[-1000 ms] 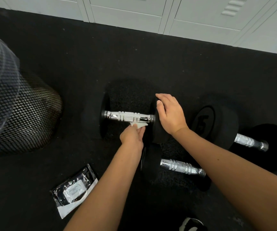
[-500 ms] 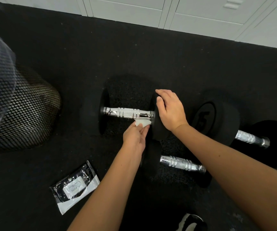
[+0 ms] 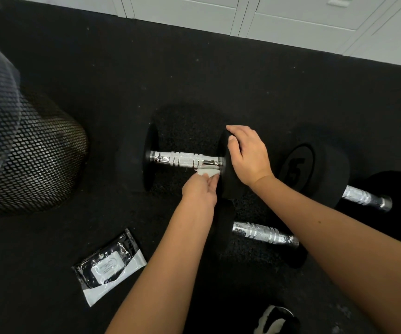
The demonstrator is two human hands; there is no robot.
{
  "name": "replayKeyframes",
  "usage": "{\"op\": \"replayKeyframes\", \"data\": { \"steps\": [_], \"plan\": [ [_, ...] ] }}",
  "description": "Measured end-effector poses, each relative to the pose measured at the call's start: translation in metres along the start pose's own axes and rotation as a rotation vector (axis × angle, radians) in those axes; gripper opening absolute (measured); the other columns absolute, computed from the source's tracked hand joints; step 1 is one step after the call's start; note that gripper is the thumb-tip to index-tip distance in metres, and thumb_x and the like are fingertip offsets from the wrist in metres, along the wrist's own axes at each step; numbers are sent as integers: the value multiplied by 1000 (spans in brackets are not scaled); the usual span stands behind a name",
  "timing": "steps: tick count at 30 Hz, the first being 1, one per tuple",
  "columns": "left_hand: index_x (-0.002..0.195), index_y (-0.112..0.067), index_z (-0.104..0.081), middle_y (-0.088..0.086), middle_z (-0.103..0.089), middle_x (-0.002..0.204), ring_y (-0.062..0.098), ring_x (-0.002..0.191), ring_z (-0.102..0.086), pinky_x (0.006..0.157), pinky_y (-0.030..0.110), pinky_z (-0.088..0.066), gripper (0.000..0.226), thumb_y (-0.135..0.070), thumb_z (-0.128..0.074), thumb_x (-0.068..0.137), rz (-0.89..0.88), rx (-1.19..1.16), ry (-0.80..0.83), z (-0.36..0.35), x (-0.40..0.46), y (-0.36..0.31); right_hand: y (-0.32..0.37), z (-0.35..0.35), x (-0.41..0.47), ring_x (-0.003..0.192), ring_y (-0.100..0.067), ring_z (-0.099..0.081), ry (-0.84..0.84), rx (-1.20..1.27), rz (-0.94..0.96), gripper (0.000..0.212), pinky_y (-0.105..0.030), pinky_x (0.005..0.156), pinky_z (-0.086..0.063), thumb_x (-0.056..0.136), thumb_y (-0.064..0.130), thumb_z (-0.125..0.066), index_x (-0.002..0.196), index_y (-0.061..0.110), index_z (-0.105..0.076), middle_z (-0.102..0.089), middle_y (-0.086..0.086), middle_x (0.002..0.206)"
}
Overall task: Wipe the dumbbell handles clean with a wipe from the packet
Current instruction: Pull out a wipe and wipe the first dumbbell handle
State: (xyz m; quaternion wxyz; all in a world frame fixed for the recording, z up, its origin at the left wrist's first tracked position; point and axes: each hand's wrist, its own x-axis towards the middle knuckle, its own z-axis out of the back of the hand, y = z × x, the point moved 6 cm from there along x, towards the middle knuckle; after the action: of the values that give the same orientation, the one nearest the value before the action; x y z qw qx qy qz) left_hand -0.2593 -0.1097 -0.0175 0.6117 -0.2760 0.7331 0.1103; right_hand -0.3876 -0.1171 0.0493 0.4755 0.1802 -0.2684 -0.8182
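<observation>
Three dumbbells lie on the black floor (image 3: pixel 218 75); the far one (image 3: pixel 134 162) lies crosswise, chrome handle (image 3: pixel 185 160) exposed between its two black heads; the left hand (image 3: pixel 200 189) pinches a folded white wipe (image 3: pixel 206 171) in curled fingers and holds it against the near underside of that handle, close to its right end; the right hand (image 3: pixel 248 155) lies over the top of the right head (image 3: pixel 228 189), fingers loosely bent along its curve, palm down, thumb toward the handle; whether the fingers press or merely rest cannot be told; a second dumbbell (image 3: pixel 264 233) lies nearer, its handle just beside the left forearm, its right head partly hidden under the right forearm; a third dumbbell (image 3: pixel 315 174), head marked 15, lies to the right, its handle running toward the frame edge; the wipe packet (image 3: pixel 110 266), black with a white label, lies flat on the floor at lower left, apart from both hands; a black mesh bin (image 3: pixel 25 153) stands at far left; white lockers (image 3: pixel 291 18) run along the top edge; a shoe tip (image 3: pixel 274 321) shows at the bottom.
</observation>
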Motion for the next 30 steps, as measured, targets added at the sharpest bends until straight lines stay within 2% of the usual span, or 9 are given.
{"op": "replayKeyframes", "data": {
  "steps": [3, 5, 8, 12, 14, 16, 20, 24, 30],
  "plan": [
    [127, 9, -44, 25, -52, 119, 34, 120, -50, 104, 38, -41, 33, 10, -34, 95, -20, 4, 14, -6, 7, 0, 1, 1, 2, 121, -12, -46, 5, 13, -12, 50, -18, 101, -31, 91, 33, -30, 127, 10, -55, -56, -1, 127],
    [129, 5, -44, 18, -55, 102, 29, 111, -53, 102, 36, -42, 34, 7, -33, 97, -78, 22, 119, -5, 10, 3, 1, 1, 3, 121, -11, -46, 6, 15, -14, 50, -17, 100, -30, 91, 34, -29, 127, 11, -55, -56, 0, 128],
    [126, 0, -45, 15, -56, 98, 23, 97, -59, 97, 34, -43, 31, 4, -33, 98, -76, 42, 300, -4, 18, 7, 0, 1, 3, 121, -11, -46, -1, 13, -7, 50, -18, 100, -30, 91, 33, -29, 127, 11, -55, -55, 0, 128],
    [87, -2, -48, 11, -53, 85, 18, 81, -58, 96, 35, -42, 22, 11, -32, 95, -31, 45, 330, -9, 22, 0, 0, 0, 0, 122, -12, -45, -5, 5, 3, 49, -19, 101, -30, 91, 32, -30, 127, 11, -55, -55, -1, 129],
    [86, -2, -49, 11, -53, 81, 19, 81, -58, 104, 36, -39, 24, 12, -31, 95, -51, 46, 297, -11, 21, -2, 0, 0, 0, 122, -12, -45, -5, 3, 4, 49, -18, 101, -30, 91, 32, -30, 127, 11, -55, -55, -1, 129],
    [100, 2, -51, 15, -55, 91, 24, 92, -57, 108, 37, -36, 22, 9, -31, 97, -50, 46, 253, -7, 18, 0, 0, 0, -1, 122, -12, -45, -6, 5, 6, 49, -19, 101, -30, 91, 32, -30, 128, 11, -54, -55, -1, 129],
    [131, 4, -44, 25, -50, 128, 33, 121, -50, 103, 37, -40, 35, 6, -33, 97, -31, -23, 87, 4, 3, 3, 1, 1, -2, 122, -11, -46, -14, 9, 8, 49, -20, 102, -32, 91, 32, -30, 127, 11, -55, -55, -1, 129],
    [128, 5, -46, 25, -48, 131, 34, 122, -49, 105, 38, -40, 35, 10, -38, 95, -21, -126, -8, 11, -16, 1, 1, 1, -1, 122, -12, -45, -12, 4, 10, 49, -18, 101, -30, 91, 32, -30, 127, 10, -55, -55, -1, 129],
    [128, 9, -43, 26, -48, 130, 34, 121, -50, 104, 38, -41, 34, 11, -38, 94, -18, -156, -13, 11, -42, -11, 0, 0, -1, 122, -12, -46, -15, 11, 4, 49, -18, 101, -30, 91, 31, -30, 127, 10, -55, -55, -1, 129]
  ]
}}
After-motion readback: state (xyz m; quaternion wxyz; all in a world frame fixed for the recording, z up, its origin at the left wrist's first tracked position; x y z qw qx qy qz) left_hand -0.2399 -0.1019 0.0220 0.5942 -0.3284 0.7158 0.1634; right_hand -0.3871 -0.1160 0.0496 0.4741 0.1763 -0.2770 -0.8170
